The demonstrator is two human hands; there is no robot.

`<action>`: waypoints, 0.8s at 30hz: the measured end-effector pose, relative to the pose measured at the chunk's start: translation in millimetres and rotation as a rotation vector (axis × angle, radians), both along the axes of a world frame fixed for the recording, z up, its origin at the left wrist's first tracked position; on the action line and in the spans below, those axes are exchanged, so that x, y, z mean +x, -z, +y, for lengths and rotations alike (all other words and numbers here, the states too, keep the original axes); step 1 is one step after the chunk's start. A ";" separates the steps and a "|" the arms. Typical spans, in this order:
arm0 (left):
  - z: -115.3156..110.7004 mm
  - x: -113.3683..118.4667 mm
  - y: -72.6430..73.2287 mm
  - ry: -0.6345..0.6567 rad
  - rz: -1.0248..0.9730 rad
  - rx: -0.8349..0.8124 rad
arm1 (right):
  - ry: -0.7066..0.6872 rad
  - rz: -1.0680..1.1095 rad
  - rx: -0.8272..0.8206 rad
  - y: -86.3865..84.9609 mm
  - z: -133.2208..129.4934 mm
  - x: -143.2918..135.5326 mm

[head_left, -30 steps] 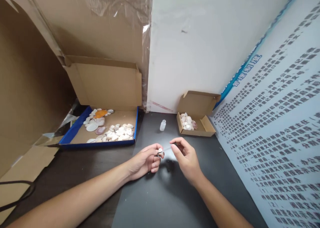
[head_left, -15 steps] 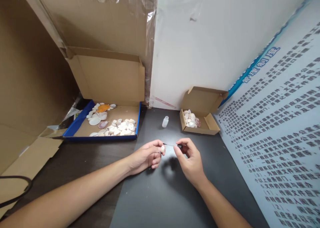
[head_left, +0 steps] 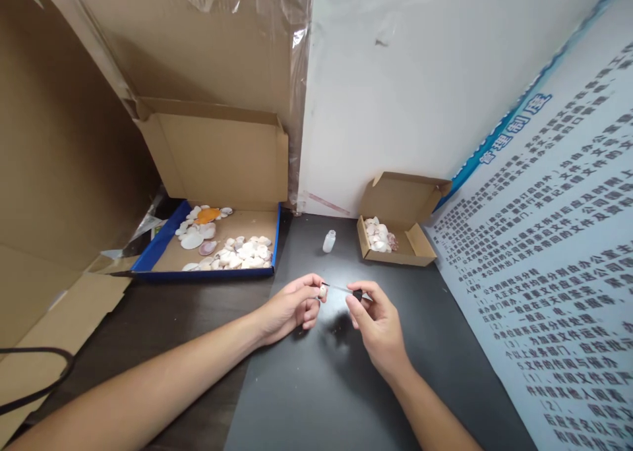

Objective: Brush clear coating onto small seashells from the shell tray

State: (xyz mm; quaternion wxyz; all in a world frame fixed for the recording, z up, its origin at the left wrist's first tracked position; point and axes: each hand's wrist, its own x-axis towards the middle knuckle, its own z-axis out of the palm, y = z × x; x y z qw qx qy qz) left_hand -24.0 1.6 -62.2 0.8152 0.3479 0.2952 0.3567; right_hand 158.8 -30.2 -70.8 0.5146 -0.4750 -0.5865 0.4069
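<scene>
Between the thumb and fingers of my left hand [head_left: 297, 304] is a small pale seashell [head_left: 323, 291]. My right hand [head_left: 376, 316] pinches the black cap of a thin brush [head_left: 357, 295]. Its slim stem points left, and the dark tip is at the shell's upper edge; whether they touch I cannot tell. Beyond my hands, a small uncapped bottle [head_left: 329, 242] with whitish contents stands on the dark grey mat [head_left: 297, 385].
A blue-edged open box [head_left: 202, 275] at the back left holds many seashells [head_left: 247, 253] and an orange shell [head_left: 208, 215]. At the back right, a smaller cardboard box [head_left: 395, 258] contains more shells. A printed board [head_left: 558, 253] leans along the right side.
My right hand has turned slightly, showing more of the black cap. The brush tip stays by the shell in my left hand. The view has shifted a little.
</scene>
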 end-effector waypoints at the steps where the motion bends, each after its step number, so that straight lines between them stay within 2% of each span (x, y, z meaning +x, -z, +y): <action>1: -0.1 0.2 0.5 -0.006 0.001 -0.003 | -0.021 0.038 -0.031 -0.8 0.9 0.4; 5: -0.2 0.9 1.6 -0.042 0.015 -0.011 | -0.040 0.047 -0.077 -5.5 4.1 1.1; 11: -0.2 1.6 -2.3 -0.045 0.075 -0.016 | 0.113 -0.063 -0.043 -11.2 6.3 1.4; 15: -0.5 1.6 -3.7 -0.022 0.080 -0.014 | 0.054 -0.065 -0.042 -12.8 5.5 2.9; 19: -0.8 1.5 -3.3 -0.008 0.083 -0.001 | 0.103 -0.093 -0.028 -13.6 6.4 6.0; 22: -1.0 2.0 -2.9 -0.008 0.072 0.004 | 0.018 -0.044 -0.061 -13.8 7.6 6.9; 24: -0.9 2.6 -2.6 -0.013 0.064 0.010 | 0.010 -0.059 -0.052 -13.4 7.9 6.3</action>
